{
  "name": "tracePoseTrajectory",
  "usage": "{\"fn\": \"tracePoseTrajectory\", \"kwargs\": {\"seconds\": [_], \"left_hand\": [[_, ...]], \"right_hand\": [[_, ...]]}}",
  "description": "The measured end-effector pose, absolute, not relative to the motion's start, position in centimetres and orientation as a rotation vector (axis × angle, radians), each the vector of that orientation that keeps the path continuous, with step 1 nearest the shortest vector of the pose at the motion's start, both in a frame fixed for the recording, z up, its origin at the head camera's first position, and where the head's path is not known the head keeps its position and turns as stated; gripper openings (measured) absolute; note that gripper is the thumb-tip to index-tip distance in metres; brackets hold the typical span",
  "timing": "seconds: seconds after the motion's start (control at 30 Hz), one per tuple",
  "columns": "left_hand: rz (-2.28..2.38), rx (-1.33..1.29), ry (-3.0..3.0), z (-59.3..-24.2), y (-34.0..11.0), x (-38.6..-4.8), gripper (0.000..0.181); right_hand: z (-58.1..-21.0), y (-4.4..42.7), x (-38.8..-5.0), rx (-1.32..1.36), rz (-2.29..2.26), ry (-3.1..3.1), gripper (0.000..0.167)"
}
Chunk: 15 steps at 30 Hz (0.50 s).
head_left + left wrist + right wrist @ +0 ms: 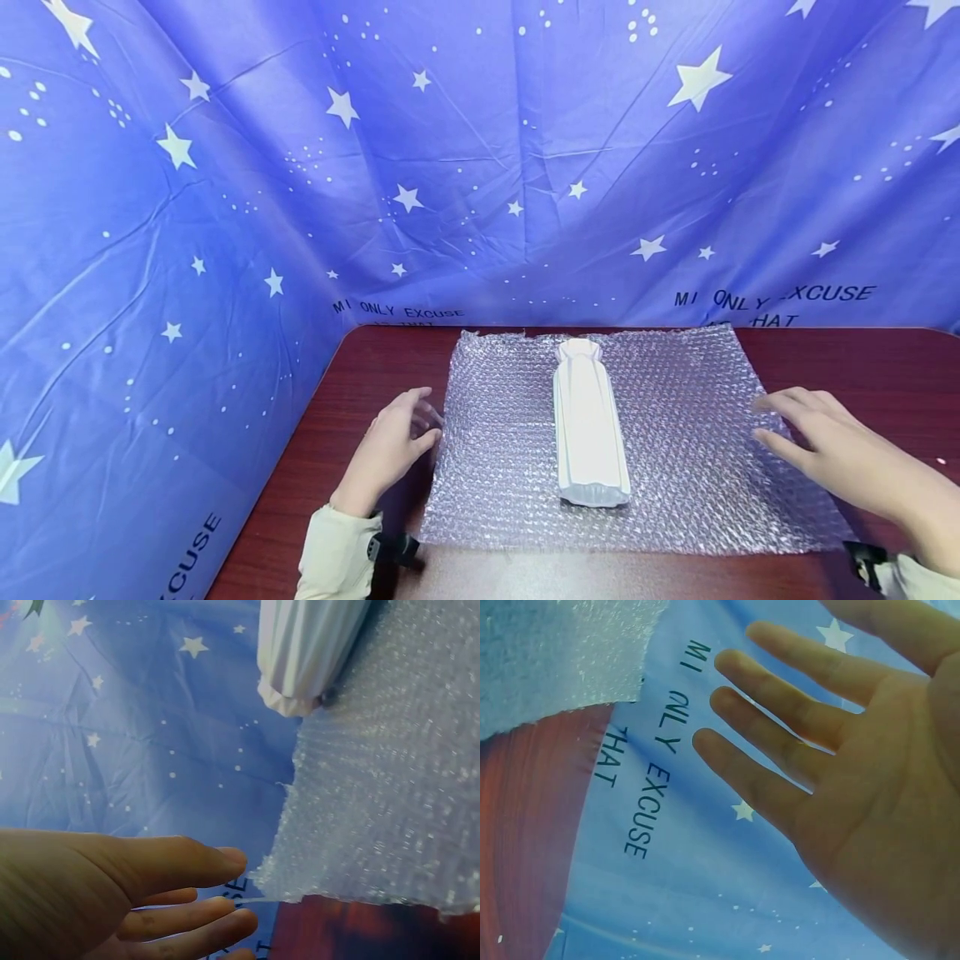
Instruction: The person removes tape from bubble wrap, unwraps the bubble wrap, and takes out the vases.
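Note:
A white ribbed vase [588, 425] lies on its side on a sheet of bubble wrap [682, 433], its narrow neck toward the back. At the sheet's left edge, my left hand [390, 450] hovers with relaxed fingers and thumb apart. The left wrist view shows that hand [157, 892] close to a corner of the bubble wrap [375, 825]; whether it touches is unclear. My right hand [832, 450] is over the sheet's right edge. In the right wrist view its fingers [772, 727] are straight and spread, and the palm holds nothing.
Under the sheet is a dark red wooden table [375, 367]. A blue curtain [480, 167] with white stars and printed words hangs behind the table and along its left side. A tiny pale speck [941, 461] lies on the table at the far right.

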<state>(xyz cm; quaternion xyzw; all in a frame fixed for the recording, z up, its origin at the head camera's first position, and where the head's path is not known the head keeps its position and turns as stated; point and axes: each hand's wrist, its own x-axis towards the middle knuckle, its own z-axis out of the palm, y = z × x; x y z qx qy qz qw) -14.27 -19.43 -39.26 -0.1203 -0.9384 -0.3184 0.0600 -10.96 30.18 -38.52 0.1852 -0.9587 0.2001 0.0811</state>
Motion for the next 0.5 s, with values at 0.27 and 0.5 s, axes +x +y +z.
{"fn": "tracePoseTrajectory", "kwargs": {"seconds": [0.27,0.5], "left_hand": [[-0.955,-0.334,-2.814,-38.1,-18.9,-13.8,0.051],[-0.977,-0.384,-2.794,-37.7,-17.6,-13.7,0.044]], "right_hand": [[-37.5,29.2,-10.6,0.564,0.599,-2.837,0.037],[-36.7,28.0,-10.5,0.529,0.66,-2.928,0.053]]}}
